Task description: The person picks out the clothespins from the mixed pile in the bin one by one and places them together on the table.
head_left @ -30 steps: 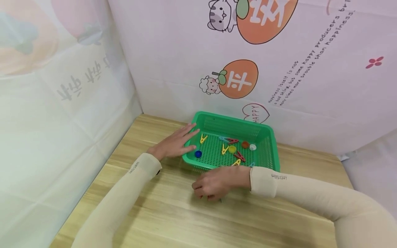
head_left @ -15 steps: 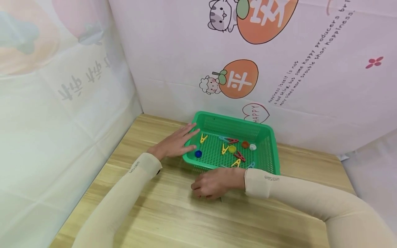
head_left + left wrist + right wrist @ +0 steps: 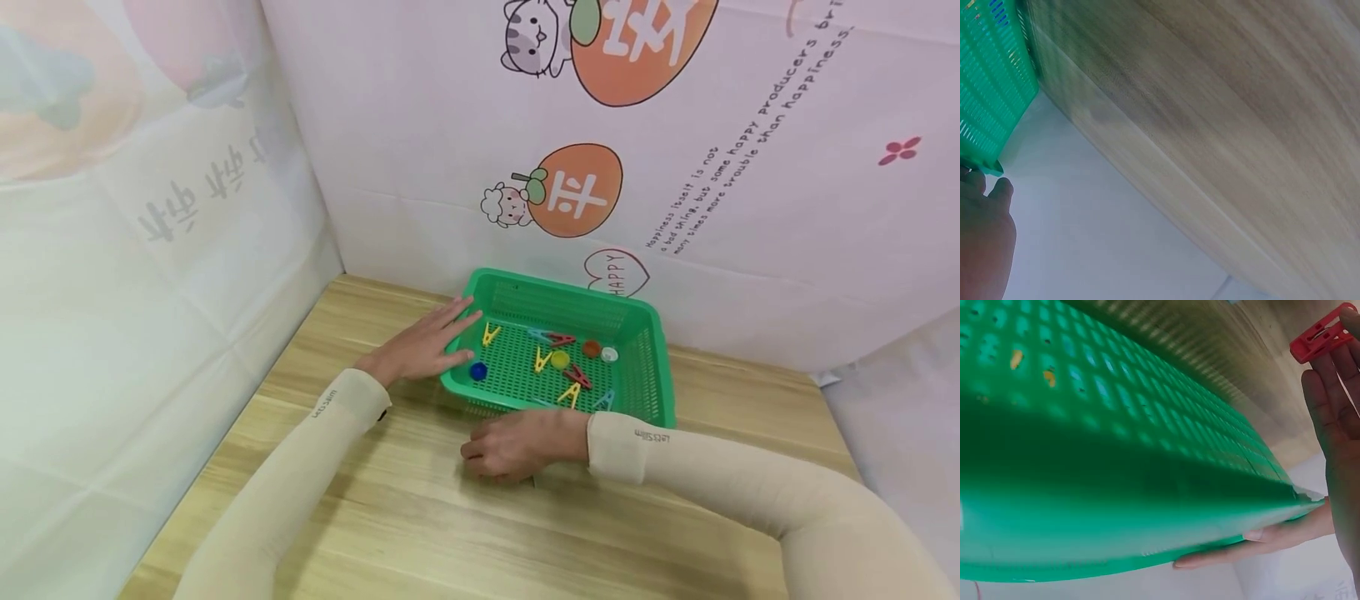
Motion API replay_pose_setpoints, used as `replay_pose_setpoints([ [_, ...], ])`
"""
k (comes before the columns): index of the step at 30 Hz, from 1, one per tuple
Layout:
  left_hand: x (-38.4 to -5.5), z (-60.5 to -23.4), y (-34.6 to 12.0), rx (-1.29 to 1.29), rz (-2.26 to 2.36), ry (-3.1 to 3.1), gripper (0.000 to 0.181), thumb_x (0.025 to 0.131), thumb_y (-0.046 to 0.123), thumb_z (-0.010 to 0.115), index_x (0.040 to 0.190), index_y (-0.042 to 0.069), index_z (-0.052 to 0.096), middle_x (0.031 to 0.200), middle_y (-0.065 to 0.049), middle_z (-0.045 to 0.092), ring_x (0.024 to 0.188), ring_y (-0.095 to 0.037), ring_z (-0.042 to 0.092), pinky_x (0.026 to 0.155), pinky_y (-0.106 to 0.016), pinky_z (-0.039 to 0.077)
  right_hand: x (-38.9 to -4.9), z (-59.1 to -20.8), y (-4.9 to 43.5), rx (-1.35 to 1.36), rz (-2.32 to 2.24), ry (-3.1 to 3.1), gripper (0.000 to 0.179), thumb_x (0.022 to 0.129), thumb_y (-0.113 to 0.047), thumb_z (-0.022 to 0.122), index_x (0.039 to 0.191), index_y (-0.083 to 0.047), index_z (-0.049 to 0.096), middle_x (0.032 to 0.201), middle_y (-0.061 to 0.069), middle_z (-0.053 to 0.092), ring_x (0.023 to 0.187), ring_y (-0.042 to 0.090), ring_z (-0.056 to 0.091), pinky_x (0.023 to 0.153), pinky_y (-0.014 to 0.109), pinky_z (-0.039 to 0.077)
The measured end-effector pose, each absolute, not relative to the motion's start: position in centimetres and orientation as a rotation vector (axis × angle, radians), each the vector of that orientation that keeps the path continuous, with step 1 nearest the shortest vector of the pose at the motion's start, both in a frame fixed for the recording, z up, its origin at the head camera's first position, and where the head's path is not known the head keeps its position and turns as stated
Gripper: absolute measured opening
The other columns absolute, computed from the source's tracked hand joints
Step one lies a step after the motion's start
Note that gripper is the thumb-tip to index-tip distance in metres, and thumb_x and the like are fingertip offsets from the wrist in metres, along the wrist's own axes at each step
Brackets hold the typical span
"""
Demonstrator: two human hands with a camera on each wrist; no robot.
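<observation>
My right hand [image 3: 506, 446] is just in front of the green basket [image 3: 656, 367], low over the wooden table. In the right wrist view it pinches a red clothespin [image 3: 1322, 336] between thumb and fingers; from the head view the clothespin is hidden under the hand. My left hand [image 3: 420, 343] rests on the basket's left rim with its fingers spread and fairly straight. Inside the basket lie yellow clothespins, one near the left side [image 3: 491, 334], a red clothespin [image 3: 578, 377], a blue clothespin [image 3: 604, 400] and others.
Small round caps are in the basket too: blue [image 3: 478, 372], yellow [image 3: 560, 360], orange [image 3: 592, 348] and a clear one [image 3: 609, 354]. A thin sliver of something [image 3: 533, 482] shows beside my right hand. Printed cloth walls [image 3: 420, 167] stand behind and left of the table [image 3: 420, 517].
My right hand and forearm have shifted slightly left, uncovering more of the blue clothespin at the basket's front. Red that showed under the fingers is now hidden. The left hand stays put.
</observation>
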State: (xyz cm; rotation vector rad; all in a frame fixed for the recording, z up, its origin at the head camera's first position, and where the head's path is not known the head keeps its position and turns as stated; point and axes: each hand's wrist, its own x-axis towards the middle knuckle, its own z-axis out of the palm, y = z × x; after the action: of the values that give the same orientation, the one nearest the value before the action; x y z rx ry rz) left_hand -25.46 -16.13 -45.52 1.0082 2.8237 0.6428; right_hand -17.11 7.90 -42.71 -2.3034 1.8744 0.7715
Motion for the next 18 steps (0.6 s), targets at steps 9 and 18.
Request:
replay_pose_setpoints([
  [9,-25.6,-45.7,-16.4,0.99,0.648,2.836,0.078,0.113,0.051,0.052,0.176,0.018,0.02,0.186,-0.011,0.006,0.172,-0.036,0.007,0.138,-0.06,0.016,-17.4,-43.9,9.0,-2.227,0.753,2.003,0.019,0.113,-0.03,0.061,0.126,-0.017,0.067,0.132,-0.004,0.068,0.119,0.01,0.069,0.108,0.028,0.057],
  [18,-25.6,-45.9,-16.1,1.005,0.63,2.829,0.078,0.113,0.055,0.048,0.176,0.018,0.019,0.186,-0.009,0.004,0.172,-0.036,0.006,0.138,-0.06,0.016,-17.1,-44.7,9.5,-2.209,0.758,2.035,0.02,0.115,-0.021,0.059,0.132,-0.017,0.066,0.136,-0.004,0.066,0.125,0.012,0.067,0.112,0.032,0.057],
])
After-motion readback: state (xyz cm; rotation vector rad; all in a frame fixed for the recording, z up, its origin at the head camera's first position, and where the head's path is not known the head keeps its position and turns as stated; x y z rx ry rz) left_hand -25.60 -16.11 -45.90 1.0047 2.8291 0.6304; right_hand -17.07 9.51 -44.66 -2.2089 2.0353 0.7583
